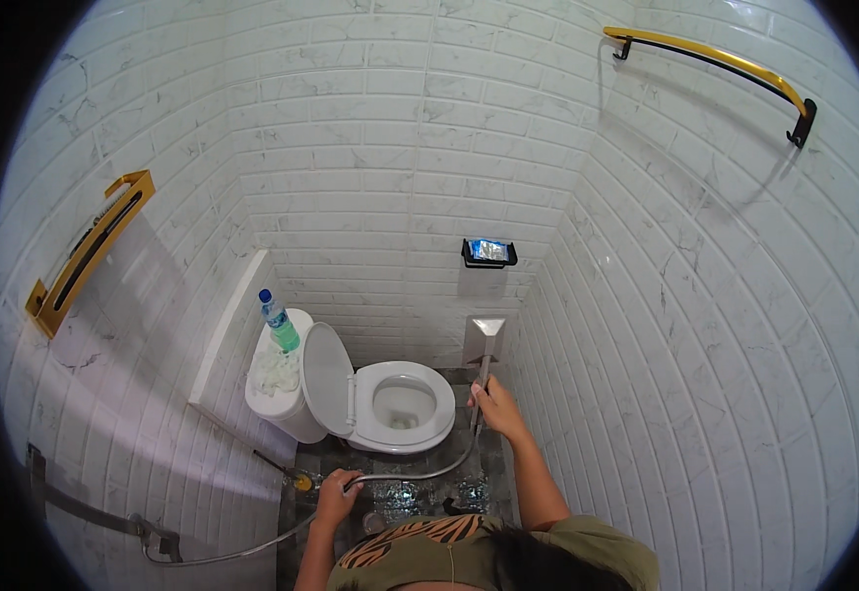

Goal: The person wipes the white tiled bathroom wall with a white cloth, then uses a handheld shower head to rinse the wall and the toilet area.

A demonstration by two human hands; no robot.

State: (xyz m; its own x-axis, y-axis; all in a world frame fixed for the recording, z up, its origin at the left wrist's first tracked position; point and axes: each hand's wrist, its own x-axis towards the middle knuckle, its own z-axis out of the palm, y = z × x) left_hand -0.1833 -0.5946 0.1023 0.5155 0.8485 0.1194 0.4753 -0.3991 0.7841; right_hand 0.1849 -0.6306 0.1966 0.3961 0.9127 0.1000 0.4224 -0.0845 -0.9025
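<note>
My right hand is closed round the handle of a silver hand shower, its square head held up near the back wall, right of the toilet. From it a grey flexible hose sags across the wet floor toward the left wall. Lower left, my left hand grips this hose partway along. Between and beyond my hands stands a white toilet with its lid raised against the tank. On the tank top are a blue-capped bottle of green liquid and a crumpled whitish wad.
A dark-handled brush with a yellow head lies near my left hand. On the back wall a small black shelf holds a blue-and-silver packet. A gold shelf juts from the left wall, a gold-and-black rail from the right.
</note>
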